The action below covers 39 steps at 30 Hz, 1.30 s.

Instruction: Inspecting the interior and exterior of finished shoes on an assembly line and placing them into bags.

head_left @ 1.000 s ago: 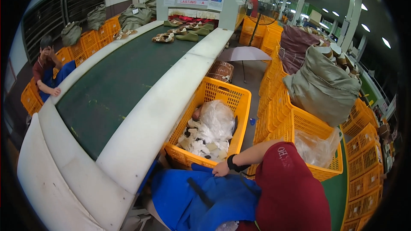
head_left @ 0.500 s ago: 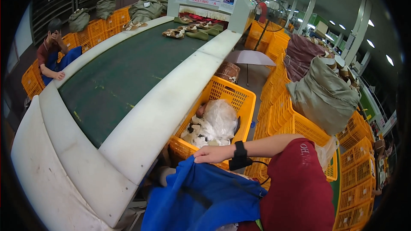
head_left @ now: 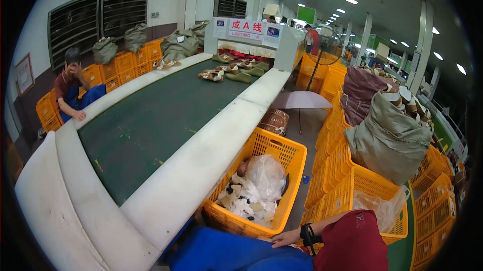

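Note:
My right hand [head_left: 285,239] rests on the blue apron [head_left: 236,251] over my lap, fingers stretched out and holding nothing. A black band [head_left: 308,235] is around its wrist. Close by stands a yellow crate [head_left: 294,190] with a clear plastic bag [head_left: 266,173] and pale scraps [head_left: 246,205] inside. My left hand is out of view. To the left of the crate runs a dark green conveyor belt [head_left: 156,125] with white side ledges [head_left: 201,165]. Brown-and-white shoes [head_left: 210,75] and green shoes [head_left: 238,77] lie at its far end, by the machine's opening.
Stacked yellow crates [head_left: 329,190] line the right, bearing a grey-green sack [head_left: 390,135] of shoes and a maroon sack [head_left: 359,92]. A pale umbrella [head_left: 302,100] and a wicker basket [head_left: 274,121] stand beyond. Across the belt sits another person [head_left: 70,85], one hand on the ledge.
My right hand has let go of the pinched-up apron, which has dropped, and now lies lower on it. The view has tilted up. The seated person has lowered one hand from the face.

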Tool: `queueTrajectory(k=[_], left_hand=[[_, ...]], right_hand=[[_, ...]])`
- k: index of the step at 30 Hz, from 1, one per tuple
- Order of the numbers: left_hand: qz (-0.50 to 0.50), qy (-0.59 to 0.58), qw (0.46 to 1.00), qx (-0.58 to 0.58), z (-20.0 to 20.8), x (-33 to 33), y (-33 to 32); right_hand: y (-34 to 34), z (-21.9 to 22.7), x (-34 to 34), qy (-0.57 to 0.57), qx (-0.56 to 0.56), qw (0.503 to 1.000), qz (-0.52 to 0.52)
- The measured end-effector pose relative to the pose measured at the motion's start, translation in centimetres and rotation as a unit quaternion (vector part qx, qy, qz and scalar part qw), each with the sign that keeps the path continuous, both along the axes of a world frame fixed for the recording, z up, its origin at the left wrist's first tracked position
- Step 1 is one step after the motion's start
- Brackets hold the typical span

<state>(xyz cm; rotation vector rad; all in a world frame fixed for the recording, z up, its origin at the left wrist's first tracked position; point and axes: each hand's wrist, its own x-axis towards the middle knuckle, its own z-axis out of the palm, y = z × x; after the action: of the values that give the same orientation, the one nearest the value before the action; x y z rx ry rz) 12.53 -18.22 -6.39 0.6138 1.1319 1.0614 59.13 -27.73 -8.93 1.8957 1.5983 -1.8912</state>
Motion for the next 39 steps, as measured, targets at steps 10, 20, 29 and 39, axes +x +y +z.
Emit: queueTrajectory(k=[10, 20, 29, 39], left_hand=[[-0.15, 0.098, 0.984, -0.015, 1.2, 0.0, 1.0], [-0.258, 0.163, 0.95, -0.062, 0.0, -1.1, -2.1], [-0.372, 0.207, 0.899, -0.103, -3.7, -2.6, -3.9], [-0.354, 0.427, 0.829, 0.067, -13.4, -3.2, -7.2]], right_hand=[[1.5, -4.8, 1.1, 0.008, 0.253, 0.964, 0.076], [5.6, -4.1, -0.4, -0.05, 0.207, 0.971, 0.107], [6.3, -1.8, -1.8, -0.084, 0.187, 0.962, 0.179], [9.3, -2.9, -3.1, -0.065, 0.258, 0.94, 0.213]])
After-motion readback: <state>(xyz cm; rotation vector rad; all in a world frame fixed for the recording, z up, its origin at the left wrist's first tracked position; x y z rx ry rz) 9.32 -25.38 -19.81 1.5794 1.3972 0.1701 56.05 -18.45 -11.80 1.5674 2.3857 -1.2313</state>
